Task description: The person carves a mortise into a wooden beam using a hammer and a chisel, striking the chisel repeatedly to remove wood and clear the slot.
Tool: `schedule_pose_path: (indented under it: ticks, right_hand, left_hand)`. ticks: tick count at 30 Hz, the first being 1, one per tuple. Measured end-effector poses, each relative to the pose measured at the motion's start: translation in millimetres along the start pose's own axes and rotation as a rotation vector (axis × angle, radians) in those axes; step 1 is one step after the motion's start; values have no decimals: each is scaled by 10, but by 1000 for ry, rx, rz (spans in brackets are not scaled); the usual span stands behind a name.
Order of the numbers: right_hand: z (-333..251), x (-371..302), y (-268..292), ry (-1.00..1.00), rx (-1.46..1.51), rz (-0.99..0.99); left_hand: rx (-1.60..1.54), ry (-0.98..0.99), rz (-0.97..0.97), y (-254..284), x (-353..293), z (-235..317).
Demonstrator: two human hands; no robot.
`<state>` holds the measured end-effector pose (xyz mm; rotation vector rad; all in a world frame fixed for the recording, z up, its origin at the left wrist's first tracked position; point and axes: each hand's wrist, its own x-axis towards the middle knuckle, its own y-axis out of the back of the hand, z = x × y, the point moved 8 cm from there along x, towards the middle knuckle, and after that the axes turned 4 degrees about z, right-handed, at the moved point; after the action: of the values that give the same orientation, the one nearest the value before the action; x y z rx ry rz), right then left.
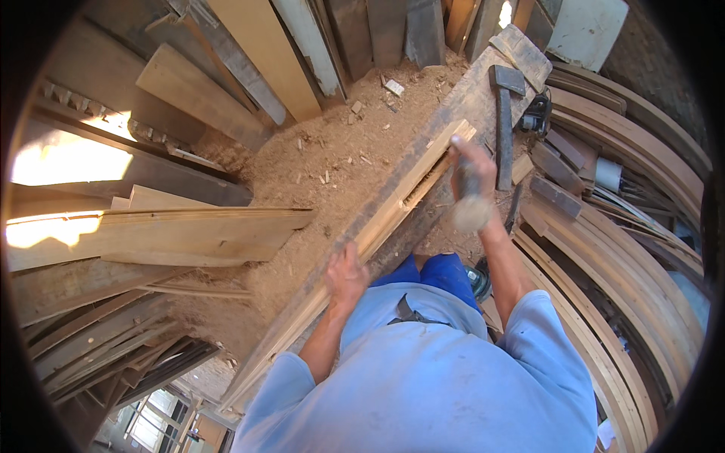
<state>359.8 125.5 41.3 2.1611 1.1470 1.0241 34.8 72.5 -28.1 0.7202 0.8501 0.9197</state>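
Observation:
A long pale wooden beam [375, 225] lies slantwise on a worn plank bench [462, 98], with a long slot cut near its far end. Beside that slot, my right hand [473, 164] is closed round a thick, round wooden handle [473, 204]. Its blunt end points toward me; motion blurs it, and I cannot see what tool it belongs to. My left hand [347, 273] is at the beam's left edge farther down, somewhat blurred, its fingers loosely apart with nothing visible in them. A dark mallet [505, 113] rests on the bench to the right of my right hand.
Sawdust and chips cover the floor [325, 162] left of the bench. Boards [204, 234] lean and stack on the left and at the back. Curved timber pieces [604, 241] are piled on the right, close to my right arm. A dark power tool [536, 113] sits near the mallet.

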Motion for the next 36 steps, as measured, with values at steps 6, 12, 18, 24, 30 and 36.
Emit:
schedule_pose_path:
  ticks: [6,12,18,24,30,36]
  right_hand:
    - [-900,-752,-275,-16,137,-365]
    - [-191,-71,14,-30,94,11]
    - [-692,-667,-266,16,-6,-254]
    - [-191,-442,-240,-130,163,-157]
    - [-739,-637,-211,-25,96,-284]
    - [30,-192,-46,-27,157,-11]
  left_hand:
    - [25,49,-39,-38,0,14]
    - [45,52,-35,1,-29,29]
    - [90,-6,4,29,5,100]
    - [96,25,-28,21,-4,62]
    - [88,49,-50,-46,-16,61]
    - [105,9,-12,-46,-10,35]
